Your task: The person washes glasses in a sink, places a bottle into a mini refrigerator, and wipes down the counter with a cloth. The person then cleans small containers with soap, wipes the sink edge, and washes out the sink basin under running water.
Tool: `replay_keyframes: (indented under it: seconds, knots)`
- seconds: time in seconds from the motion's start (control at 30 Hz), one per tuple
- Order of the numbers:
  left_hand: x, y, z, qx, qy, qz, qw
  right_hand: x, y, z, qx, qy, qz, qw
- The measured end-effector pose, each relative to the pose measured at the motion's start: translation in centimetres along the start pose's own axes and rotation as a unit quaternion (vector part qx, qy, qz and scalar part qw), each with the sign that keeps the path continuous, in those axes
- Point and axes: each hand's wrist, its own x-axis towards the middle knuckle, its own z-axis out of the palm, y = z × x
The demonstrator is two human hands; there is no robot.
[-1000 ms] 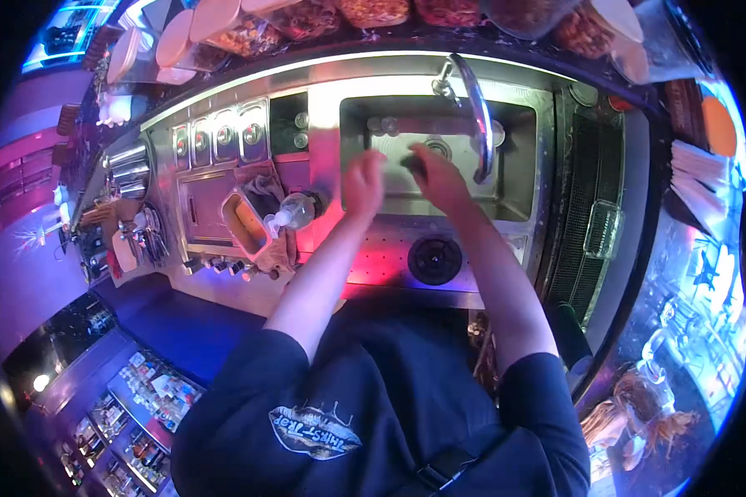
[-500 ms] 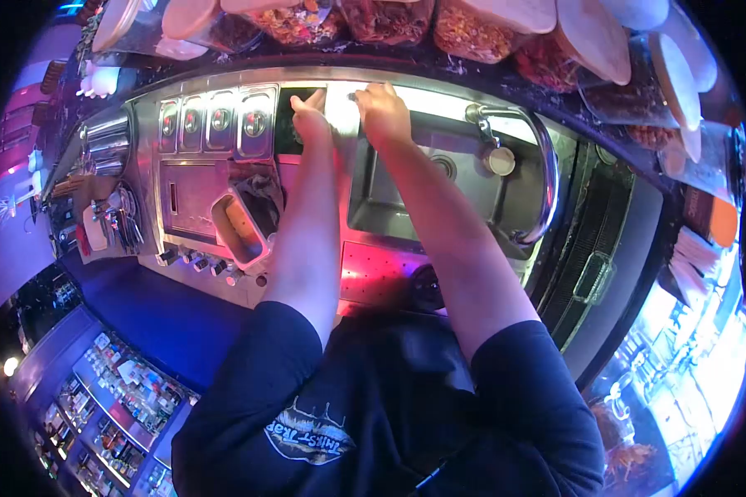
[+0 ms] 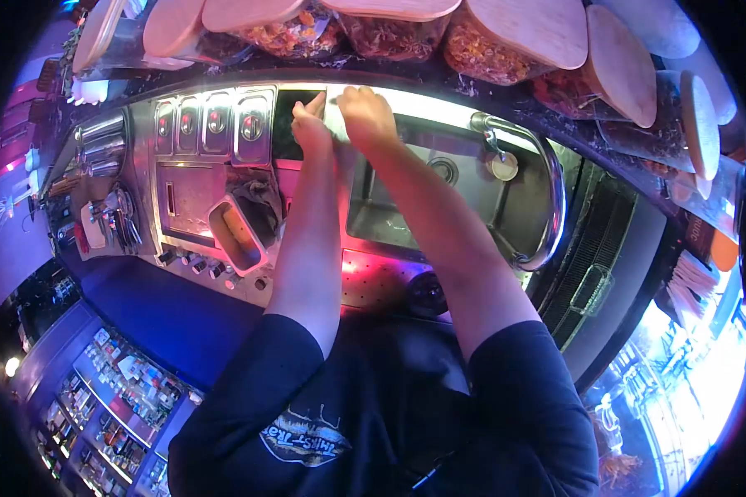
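Note:
At the back edge of the counter, my right hand bends over the bright metal strip left of the sink. My left hand is beside it, over the dark opening next to the lidded metal containers. Its thumb and fingers look apart, with nothing visible between them. What lies under the right hand's fingers is hidden. The curved faucet stands to the right, and a small round cup sits in the sink's back right corner.
Wooden-lidded jars line the shelf above. An open rectangular container and a dark cloth lie left of my forearms. Near the front is a black round fixture. A black grated mat runs along the right.
Both hands have moved from over the sink to the back counter edge at its left. The view has shifted too, bringing the jars closer. In the last half second the hands moved only slightly.

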Motion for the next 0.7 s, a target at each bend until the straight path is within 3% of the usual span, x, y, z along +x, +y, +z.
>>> replay_keyframes:
  seconds: [0.1,0.13,0.27,0.47,0.63,0.7]
  knots:
    - [-0.5,0.6,-0.1,-0.007,-0.010,-0.020,1.000,3.8,-1.3,0.7,-0.062,-0.122,0.147,0.980]
    - [-0.4,0.4,-0.3,-0.007,-0.010,-0.020,1.000,3.5,-1.2,0.6,-0.062,-0.122,0.147,0.980]
    - [0.3,-0.1,-1.2,-0.022,-0.048,-0.027,0.998,0.7,0.3,-0.8,-0.022,0.035,-0.069,0.997]
    - [0.0,-0.3,-1.4,0.014,-0.042,-0.019,0.999,0.3,-1.0,-1.4,0.040,-0.010,-0.067,0.997]
    - [1.9,-1.3,-3.3,-0.043,-0.043,-0.034,0.998,0.9,-0.3,-0.6,-0.070,0.027,-0.031,0.997]
    - [1.0,-0.5,-3.7,-0.042,-0.042,-0.050,0.997,-0.9,-0.8,-0.3,-0.005,0.013,-0.084,0.996]
